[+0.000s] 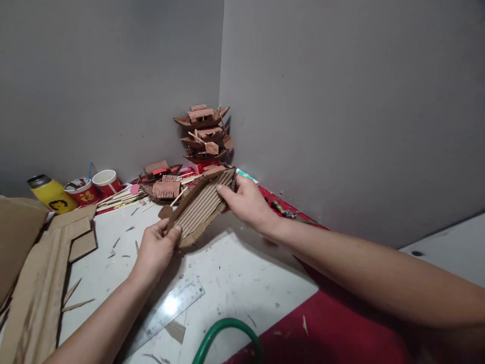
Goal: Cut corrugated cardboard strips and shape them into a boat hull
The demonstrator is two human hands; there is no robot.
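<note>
Between my two hands, a boat-shaped piece of corrugated cardboard point(202, 208) is held up above the white tabletop, tilted, its ribbed inner face toward me. My left hand point(159, 242) pinches its lower left end, thumb on top. At the upper right end, my right hand point(248, 199) grips it with the thumb over the rim; the other fingers are mostly hidden behind. Just beyond it lies a finished-looking cardboard boat point(166, 190) with a ribbed roof, beside a small round-ended paddle point(165, 211).
Stacked model boats point(204, 134) stand in the wall corner. A yellow bottle point(53, 194), paper cups point(107, 182) and thin sticks point(119, 198) line the back left. Cardboard sheets point(41, 273) fill the left side. A clear ruler point(166, 306), scraps and a green hoop-shaped handle point(227, 326) are nearer.
</note>
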